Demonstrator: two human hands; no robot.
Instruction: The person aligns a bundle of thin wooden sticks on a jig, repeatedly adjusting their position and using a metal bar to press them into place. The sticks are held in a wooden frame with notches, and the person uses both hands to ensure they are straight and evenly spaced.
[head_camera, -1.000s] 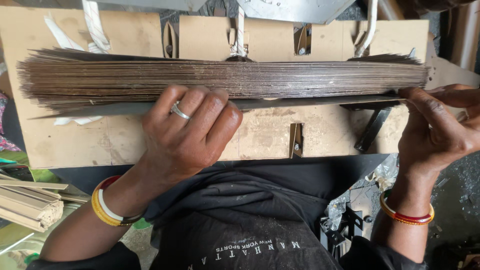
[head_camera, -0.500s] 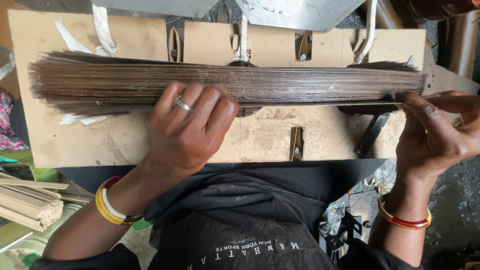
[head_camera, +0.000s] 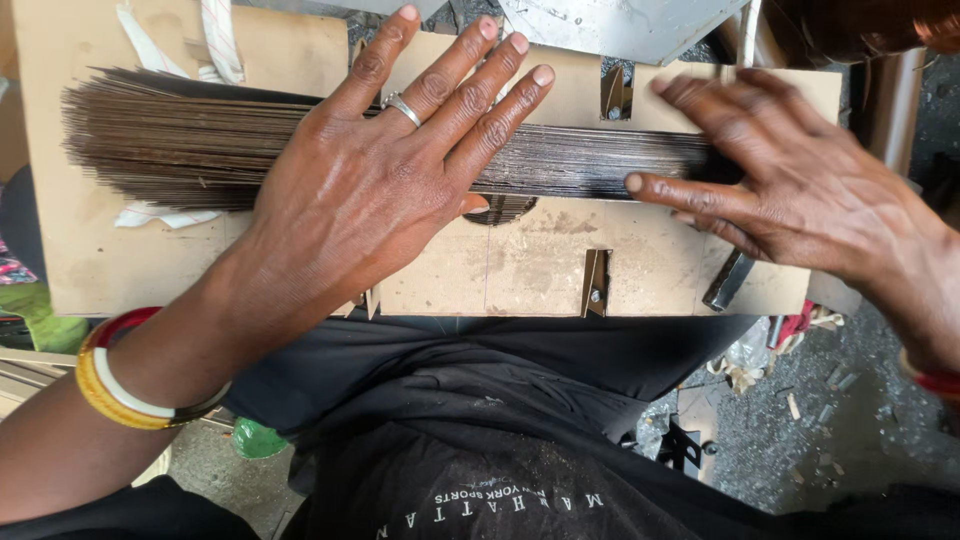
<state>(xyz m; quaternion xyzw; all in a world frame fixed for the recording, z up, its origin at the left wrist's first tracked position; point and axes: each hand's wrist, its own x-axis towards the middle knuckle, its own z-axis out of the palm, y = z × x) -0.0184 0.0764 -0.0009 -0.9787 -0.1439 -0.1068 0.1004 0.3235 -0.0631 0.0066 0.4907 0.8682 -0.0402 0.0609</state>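
Left hand (head_camera: 370, 190): flat, palm down on the bundle of thin sticks (head_camera: 180, 150), fingers (head_camera: 470, 90) spread wide and straight, reaching past the far edge; pressing, not gripping. Ring on one finger; yellow, white and red bangles (head_camera: 125, 385) at wrist.
Right hand (head_camera: 800, 195): flat too, fingers (head_camera: 690, 190) extended, laid over the bundle's right end; nothing clasped.
Bundle: lies lengthwise, left to right, across the slotted cardboard jig (head_camera: 540, 270) on the person's lap; left end fans out loose, mid and right parts look tighter under the hands.
Jig: slots cut in near and far edges; a dark metal piece (head_camera: 725, 282) sits at near right.
White cloth strips (head_camera: 215, 40): under the bundle's left part, ends poking out both sides, untied.
Progress (judged): sticks gathered and laid in the jig, being evened out and pressed; no tie around them yet, so binding appears left.
Nearby: loose flat splints (head_camera: 25, 370) at left edge, scraps on floor (head_camera: 830, 400).
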